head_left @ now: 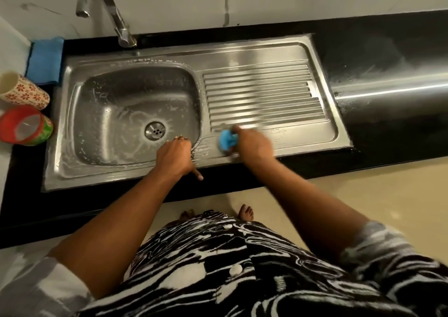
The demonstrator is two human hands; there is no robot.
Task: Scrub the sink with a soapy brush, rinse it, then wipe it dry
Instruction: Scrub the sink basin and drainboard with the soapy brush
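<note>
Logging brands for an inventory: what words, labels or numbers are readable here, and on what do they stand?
None can be read.
Small dark mark on the drainboard, beside the right hand gripping the blue brush: too small.
Red container label: blurred.

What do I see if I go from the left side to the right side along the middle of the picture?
Red tub → drain → left hand → blue brush → right hand → black counter.
</note>
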